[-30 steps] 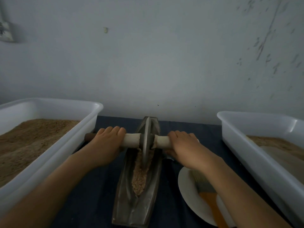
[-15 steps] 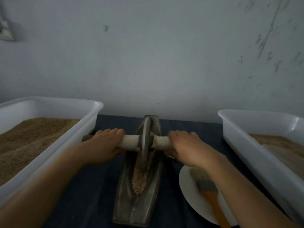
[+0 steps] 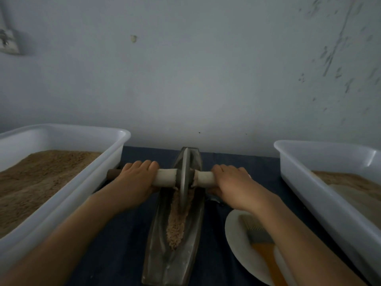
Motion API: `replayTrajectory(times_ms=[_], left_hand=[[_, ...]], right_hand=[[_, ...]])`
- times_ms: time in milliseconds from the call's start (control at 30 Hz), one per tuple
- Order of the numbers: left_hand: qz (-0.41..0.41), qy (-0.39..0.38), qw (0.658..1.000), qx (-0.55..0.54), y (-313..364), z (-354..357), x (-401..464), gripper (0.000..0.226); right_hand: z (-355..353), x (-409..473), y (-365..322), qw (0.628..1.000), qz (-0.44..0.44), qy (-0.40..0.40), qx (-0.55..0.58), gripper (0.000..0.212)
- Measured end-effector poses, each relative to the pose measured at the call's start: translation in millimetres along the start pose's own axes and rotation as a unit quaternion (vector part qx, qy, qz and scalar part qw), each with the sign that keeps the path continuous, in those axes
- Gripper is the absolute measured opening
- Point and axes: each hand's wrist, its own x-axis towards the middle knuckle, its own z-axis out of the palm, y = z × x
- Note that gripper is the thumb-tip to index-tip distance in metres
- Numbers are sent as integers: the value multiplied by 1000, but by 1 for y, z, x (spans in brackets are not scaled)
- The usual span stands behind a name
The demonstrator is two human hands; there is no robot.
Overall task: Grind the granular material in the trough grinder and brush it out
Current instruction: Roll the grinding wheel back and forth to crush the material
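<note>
Both hands curl over the axle handle [image 3: 165, 176] of the grinding wheel [image 3: 185, 178]: the left hand [image 3: 135, 184] grips the pale bar left of the disc, the right hand [image 3: 234, 185] grips it on the other side. The wheel stands upright between them in the far half of the metal trough [image 3: 175, 261], its lower edge in the granular material [image 3: 176, 226], which lies heaped along the groove toward the near end. Against half a second ago, the wheel sits at much the same far spot. Right of the trough, a brush [image 3: 260, 239] lies on a white plate [image 3: 235, 238]. White tubs [image 3: 68, 195] [image 3: 321, 182] of brown grain flank the dark cloth [image 3: 123, 244].
</note>
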Motion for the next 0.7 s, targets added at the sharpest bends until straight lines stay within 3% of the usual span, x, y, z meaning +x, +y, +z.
replayTrajectory(times_ms=[200, 300, 400, 533, 700], left_hand=[[46, -193, 979, -45, -1, -37, -16, 24], [35, -258, 962, -89, -1, -47, -18, 24], [30, -209, 975, -65, -1, -38, -15, 26], [7, -58, 998, -10, -1, -11, -3, 32], [-22, 74, 996, 53, 7, 12, 9, 36]], right_hand=[[-32, -21, -14, 989, -12, -141, 47, 37], [-36, -25, -17, 988, -23, -146, 49, 34], [-27, -20, -15, 995, -12, -95, 41, 31], [-2, -2, -4, 1000, -1, 9, -4, 30], [21, 11, 7, 995, 16, 98, -20, 32]])
